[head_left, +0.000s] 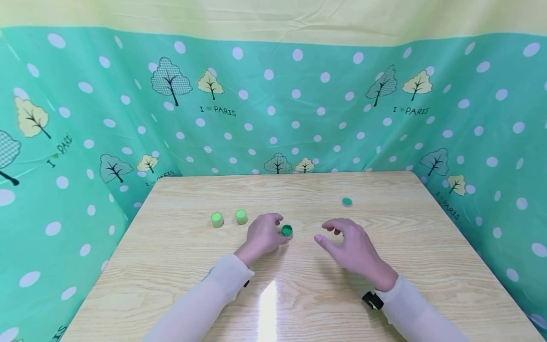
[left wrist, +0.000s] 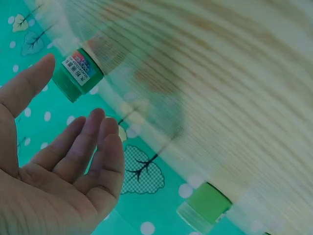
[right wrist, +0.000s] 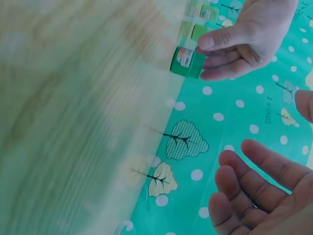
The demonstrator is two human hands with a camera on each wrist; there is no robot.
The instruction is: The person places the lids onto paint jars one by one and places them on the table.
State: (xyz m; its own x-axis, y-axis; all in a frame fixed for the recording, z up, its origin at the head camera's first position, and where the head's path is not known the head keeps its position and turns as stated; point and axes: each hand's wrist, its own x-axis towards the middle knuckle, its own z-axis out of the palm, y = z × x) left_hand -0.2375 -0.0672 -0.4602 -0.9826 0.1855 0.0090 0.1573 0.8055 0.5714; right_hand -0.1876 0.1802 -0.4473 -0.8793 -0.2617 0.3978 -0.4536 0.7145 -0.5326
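Note:
A small jar of dark green paint (head_left: 287, 232) with a printed label stands upright on the table, its top uncapped. My left hand (head_left: 264, 233) is beside it, thumb and fingers spread around its left side. In the left wrist view the left hand (left wrist: 73, 166) shows a gap between its fingers and the green jar (left wrist: 79, 74). My right hand (head_left: 348, 242) hovers to the right of the jar, fingers loosely bent, holding nothing. The right wrist view shows the right hand's fingers (right wrist: 264, 171) apart from everything. A flat green lid (head_left: 347, 202) lies farther back on the right.
Two jars with light green tops, one (head_left: 217, 219) at the left and another (head_left: 241, 216) beside it, stand left of my left hand. The wooden table (head_left: 192, 294) ends at a green dotted curtain (head_left: 265, 109) at the back and sides.

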